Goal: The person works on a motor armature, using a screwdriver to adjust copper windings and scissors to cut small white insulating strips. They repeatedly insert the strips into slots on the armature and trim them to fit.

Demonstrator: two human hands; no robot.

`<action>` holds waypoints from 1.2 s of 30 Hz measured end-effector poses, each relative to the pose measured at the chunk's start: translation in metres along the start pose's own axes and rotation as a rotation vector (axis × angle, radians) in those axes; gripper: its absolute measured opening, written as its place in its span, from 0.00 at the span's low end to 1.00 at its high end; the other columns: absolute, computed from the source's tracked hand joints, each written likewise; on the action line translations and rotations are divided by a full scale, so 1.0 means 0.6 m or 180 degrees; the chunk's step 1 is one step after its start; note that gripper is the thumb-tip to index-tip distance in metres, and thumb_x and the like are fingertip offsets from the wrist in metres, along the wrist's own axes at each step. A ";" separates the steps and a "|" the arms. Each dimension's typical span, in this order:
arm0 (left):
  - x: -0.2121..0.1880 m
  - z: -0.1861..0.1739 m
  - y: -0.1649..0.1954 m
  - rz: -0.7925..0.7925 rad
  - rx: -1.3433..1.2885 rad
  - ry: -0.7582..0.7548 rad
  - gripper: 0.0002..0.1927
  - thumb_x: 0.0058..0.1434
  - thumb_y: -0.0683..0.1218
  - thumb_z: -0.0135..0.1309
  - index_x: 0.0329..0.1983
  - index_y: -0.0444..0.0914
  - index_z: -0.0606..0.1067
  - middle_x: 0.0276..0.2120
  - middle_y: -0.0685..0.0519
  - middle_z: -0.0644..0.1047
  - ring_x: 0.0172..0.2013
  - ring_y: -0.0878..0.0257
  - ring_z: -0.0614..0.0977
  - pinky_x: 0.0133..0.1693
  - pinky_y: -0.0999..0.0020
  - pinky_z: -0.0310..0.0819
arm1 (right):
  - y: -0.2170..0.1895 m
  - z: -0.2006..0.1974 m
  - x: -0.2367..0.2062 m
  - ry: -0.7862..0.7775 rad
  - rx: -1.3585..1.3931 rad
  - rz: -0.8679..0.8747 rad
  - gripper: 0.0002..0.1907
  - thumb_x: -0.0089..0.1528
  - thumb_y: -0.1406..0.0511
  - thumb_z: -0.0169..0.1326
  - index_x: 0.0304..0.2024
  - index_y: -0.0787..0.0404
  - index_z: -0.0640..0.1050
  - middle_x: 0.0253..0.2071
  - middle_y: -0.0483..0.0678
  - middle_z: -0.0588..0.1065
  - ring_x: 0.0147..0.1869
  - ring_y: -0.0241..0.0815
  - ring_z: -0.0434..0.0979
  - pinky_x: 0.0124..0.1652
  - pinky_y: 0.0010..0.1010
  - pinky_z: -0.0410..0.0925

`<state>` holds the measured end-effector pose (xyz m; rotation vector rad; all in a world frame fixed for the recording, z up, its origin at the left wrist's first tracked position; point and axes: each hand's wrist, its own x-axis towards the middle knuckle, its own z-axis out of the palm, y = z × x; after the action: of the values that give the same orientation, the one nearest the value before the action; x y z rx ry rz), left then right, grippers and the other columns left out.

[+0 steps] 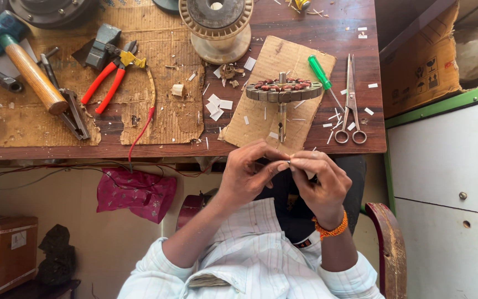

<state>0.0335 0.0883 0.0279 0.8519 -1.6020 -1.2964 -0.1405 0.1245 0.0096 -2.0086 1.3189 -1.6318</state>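
Fingers (279, 165) of both your hands meet below the desk's near edge, pinched together on a small pale strip (290, 161) that is too small to make out clearly. Your left hand (247, 174) comes in from the left with its thumb and forefinger closed on the strip; your right hand (319, 180), with an orange bead bracelet (331, 229) at the wrist, closes on it from the other side, so the fingertips touch.

Just above your hands on the desk (316, 33), a round wound stator (284, 89) with a metal shaft stands on a piece of cardboard (258, 111). A green-handled screwdriver (322, 75) and scissors (351, 99) lie just to its right. Red-handled pliers (106, 80) and a wooden-handled hammer (26, 63) lie well to the left, with white scraps scattered between.
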 end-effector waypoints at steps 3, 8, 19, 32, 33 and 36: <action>-0.010 0.005 -0.002 -0.0356 -0.0485 0.0025 0.04 0.67 0.39 0.58 0.43 0.33 0.79 0.35 0.53 0.77 0.27 0.72 0.80 0.25 0.78 0.75 | 0.005 -0.007 0.013 -0.0127 0.0088 -0.0341 0.13 0.58 0.79 0.65 0.40 0.66 0.76 0.39 0.53 0.80 0.41 0.43 0.83 0.39 0.28 0.76; -0.019 0.018 -0.004 -0.0576 -0.0934 0.0179 0.05 0.69 0.40 0.56 0.44 0.32 0.77 0.35 0.54 0.77 0.28 0.73 0.79 0.25 0.78 0.77 | 0.004 -0.013 0.039 -0.0129 0.0180 -0.0772 0.15 0.56 0.79 0.66 0.42 0.67 0.77 0.38 0.52 0.78 0.42 0.47 0.83 0.40 0.31 0.76; -0.010 0.027 0.010 0.0280 0.0005 0.0651 0.04 0.65 0.33 0.55 0.41 0.32 0.75 0.38 0.52 0.74 0.33 0.69 0.82 0.25 0.76 0.82 | 0.005 0.008 0.013 -0.0004 0.1064 0.0986 0.08 0.59 0.77 0.61 0.41 0.69 0.81 0.40 0.54 0.82 0.43 0.36 0.83 0.42 0.25 0.76; -0.001 0.030 -0.016 0.0565 0.0924 0.0786 0.09 0.63 0.34 0.56 0.47 0.34 0.75 0.40 0.49 0.75 0.40 0.57 0.81 0.39 0.63 0.80 | 0.042 0.074 -0.029 0.0510 0.2324 0.1904 0.08 0.67 0.69 0.56 0.46 0.69 0.77 0.42 0.47 0.77 0.43 0.31 0.76 0.44 0.23 0.72; -0.001 0.031 -0.020 0.0193 0.0287 0.0675 0.10 0.62 0.35 0.56 0.47 0.35 0.76 0.41 0.52 0.76 0.40 0.61 0.83 0.39 0.64 0.83 | 0.044 0.083 -0.032 0.0718 0.2857 0.1714 0.08 0.68 0.68 0.56 0.47 0.69 0.77 0.44 0.46 0.75 0.43 0.30 0.74 0.43 0.22 0.71; 0.003 0.039 -0.032 0.0115 -0.0896 0.0470 0.12 0.64 0.33 0.59 0.50 0.34 0.77 0.44 0.52 0.77 0.43 0.65 0.80 0.43 0.68 0.79 | 0.054 0.088 -0.042 0.0907 0.3834 0.1753 0.08 0.69 0.67 0.56 0.48 0.67 0.75 0.43 0.46 0.72 0.42 0.30 0.73 0.40 0.21 0.68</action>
<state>0.0106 0.0909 0.0079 0.7223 -1.2779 -1.3614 -0.1095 0.1070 -0.0473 -0.6627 0.5450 -1.7610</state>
